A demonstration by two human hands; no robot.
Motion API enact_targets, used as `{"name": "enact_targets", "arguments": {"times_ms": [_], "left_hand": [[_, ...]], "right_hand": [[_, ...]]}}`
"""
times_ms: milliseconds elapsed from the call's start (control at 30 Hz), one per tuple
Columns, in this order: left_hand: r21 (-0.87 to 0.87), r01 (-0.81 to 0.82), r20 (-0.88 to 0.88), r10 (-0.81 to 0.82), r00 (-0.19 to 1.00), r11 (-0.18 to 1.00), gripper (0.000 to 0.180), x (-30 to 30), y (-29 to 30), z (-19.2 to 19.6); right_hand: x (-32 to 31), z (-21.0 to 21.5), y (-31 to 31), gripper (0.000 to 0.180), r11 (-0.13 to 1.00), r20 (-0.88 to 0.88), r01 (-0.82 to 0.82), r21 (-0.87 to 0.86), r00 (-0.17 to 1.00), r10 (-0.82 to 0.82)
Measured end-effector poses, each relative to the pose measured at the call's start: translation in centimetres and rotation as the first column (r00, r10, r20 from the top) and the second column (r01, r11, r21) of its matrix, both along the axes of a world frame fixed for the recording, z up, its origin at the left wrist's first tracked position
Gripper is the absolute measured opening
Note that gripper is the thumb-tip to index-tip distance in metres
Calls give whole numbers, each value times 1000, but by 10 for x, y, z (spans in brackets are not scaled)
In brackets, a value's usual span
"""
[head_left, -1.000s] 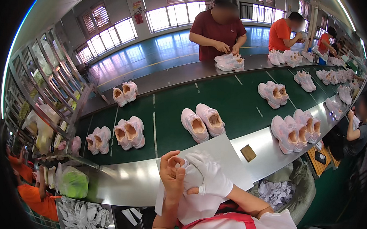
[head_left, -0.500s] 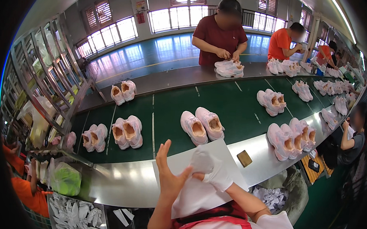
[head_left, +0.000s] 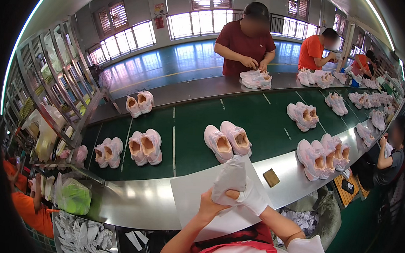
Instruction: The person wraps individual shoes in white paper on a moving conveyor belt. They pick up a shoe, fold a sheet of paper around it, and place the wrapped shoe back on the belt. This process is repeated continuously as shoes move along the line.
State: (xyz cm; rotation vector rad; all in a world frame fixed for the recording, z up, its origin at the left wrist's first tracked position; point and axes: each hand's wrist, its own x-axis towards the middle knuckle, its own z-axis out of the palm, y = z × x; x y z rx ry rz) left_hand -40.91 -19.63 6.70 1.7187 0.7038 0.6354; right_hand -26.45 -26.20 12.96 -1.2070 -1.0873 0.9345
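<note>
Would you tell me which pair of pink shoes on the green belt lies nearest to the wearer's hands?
It is the pair of pink shoes straight ahead, just beyond the white sheet, openings up. The other pairs sit farther left, right or back.

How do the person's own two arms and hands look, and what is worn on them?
The left hand is bare, and its forearm is bare too. The right hand wears a white glove; its forearm is bare up to a short white sleeve near the elbow.
</note>
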Motion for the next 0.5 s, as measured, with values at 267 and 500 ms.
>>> {"name": "enact_targets", "arguments": {"times_ms": [267,500], "left_hand": [[-642,276,309,-88,947,715,119,-18,35,-16],[-745,641,629,-123,767,184,86,15,35,24]], "right_hand": [[26,47,-9,31,768,832,-443,462,517,-202],[-9,5,2,27,492,969,-851,182,239,56]]}}
